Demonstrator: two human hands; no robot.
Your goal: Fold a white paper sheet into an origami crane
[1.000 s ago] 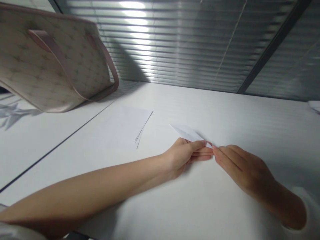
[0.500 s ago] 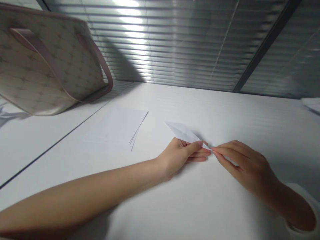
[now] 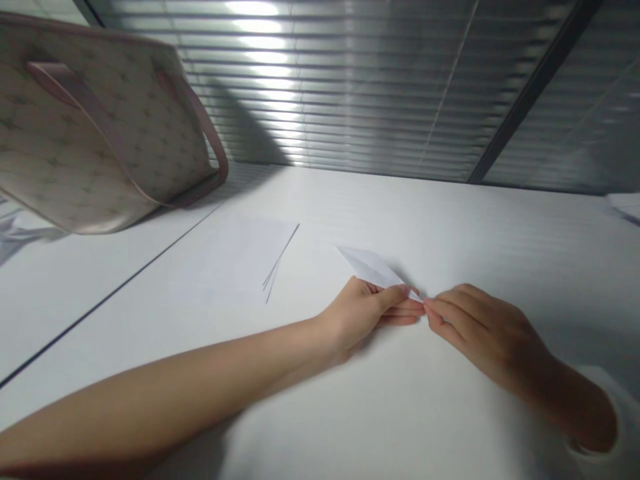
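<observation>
Step in hand looks like shaping or creasing the narrow end of a folded paper (image 3: 370,265), a judgement from how both hands meet there. Left hand (image 3: 367,310) has its grip closed on the paper near the tip: thumb on top, fingers reaching out beneath. Right hand (image 3: 487,327) has its grip pinched, thumb and fingertips together on the very end of the point, right beside the left fingertips. Exactly how much paper sits inside that pinch is hidden; can't tell. Next move seems to call for a firm left hold while the right pinch presses or sharpens the tip; thin end, so a hard tug could bend or tear it. Paper itself: white, long and slim, drawn to a point toward the right hand, with a second pointed corner at the far left end. Edges look straight, face looks smooth, no print seen; layers and inner folds too blurred to count. It's held slantwise over the worktop (image 3: 375,400), right of centre, small shadow along its far side; whether it touches the surface, can't tell. Left of it, well apart, white sheets (image 3: 235,260) lie flat in a loose pile, right edges fanned. Bag (image 3: 110,127) stands farther back on the left, blinds (image 3: 350,87) behind.
</observation>
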